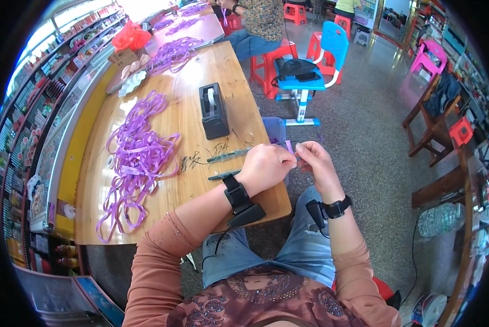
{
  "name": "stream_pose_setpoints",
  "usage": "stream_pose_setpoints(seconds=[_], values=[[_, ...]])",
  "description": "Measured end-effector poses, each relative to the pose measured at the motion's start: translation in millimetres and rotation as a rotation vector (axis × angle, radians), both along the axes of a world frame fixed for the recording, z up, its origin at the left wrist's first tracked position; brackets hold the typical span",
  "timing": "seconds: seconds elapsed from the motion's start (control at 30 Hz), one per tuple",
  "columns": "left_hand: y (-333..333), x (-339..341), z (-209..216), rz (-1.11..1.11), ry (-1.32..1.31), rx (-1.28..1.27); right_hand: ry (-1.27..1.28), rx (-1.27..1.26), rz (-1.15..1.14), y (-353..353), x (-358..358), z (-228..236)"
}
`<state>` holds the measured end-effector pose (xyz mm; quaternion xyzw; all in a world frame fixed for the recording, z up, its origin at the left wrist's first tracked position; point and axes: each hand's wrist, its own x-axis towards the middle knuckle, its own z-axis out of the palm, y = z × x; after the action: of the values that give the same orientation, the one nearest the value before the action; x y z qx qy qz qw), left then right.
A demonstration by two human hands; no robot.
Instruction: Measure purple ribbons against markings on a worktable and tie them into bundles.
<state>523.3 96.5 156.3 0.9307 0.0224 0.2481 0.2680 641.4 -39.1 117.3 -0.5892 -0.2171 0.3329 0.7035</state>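
Note:
My left hand (266, 168) is closed in a pinch just past the table's right edge, its knuckles upward. Facing it, my right hand (317, 163) pinches with thumb and forefinger. Between them shows the short end of a purple strap (289, 146); the rest of it is hidden by my fingers. Beside my left wrist lie two thin dark-green strips, one (228, 156) partly covered in clear wrap, the other (223, 175) nearer me. A black tape dispenser (215, 111) stands farther off on the wooden table (192, 204).
A large tangle of purple straps (138, 147) covers the table's left side, with another pile (173, 54) farther back. A blue chair (304, 76) holds dark items. Red stools (269, 68) and a seated person (258, 24) are beyond. Shelves of goods line the left.

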Motion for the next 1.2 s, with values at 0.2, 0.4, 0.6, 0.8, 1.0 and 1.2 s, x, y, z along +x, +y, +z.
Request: stream_pose_setpoints(seconds=[0.2, 0.4, 0.6, 0.8, 1.0, 1.2], values=[[1, 1, -6, -0.019, -0.044, 0.031, -0.241, -0.052, -0.058, 12, -4, 11], [1, 1, -5, -0.008, -0.008, 0.054, -0.387, -0.087, -0.133, 16, 2, 2], [1, 1, -3, -0.001, 0.014, 0.077, -0.022, -0.025, -0.060, 17, 6, -6], [1, 1, -1, -0.016, 0.032, 0.012, 0.418, 0.046, 0.108, 13, 10, -11], [1, 1, -3, -0.001, 0.022, 0.039, 0.431, -0.011, 0.113, 12, 8, 0], [0, 1, -1, -0.014, 0.011, 0.071, -0.044, -0.156, -0.018, 13, 8, 5]])
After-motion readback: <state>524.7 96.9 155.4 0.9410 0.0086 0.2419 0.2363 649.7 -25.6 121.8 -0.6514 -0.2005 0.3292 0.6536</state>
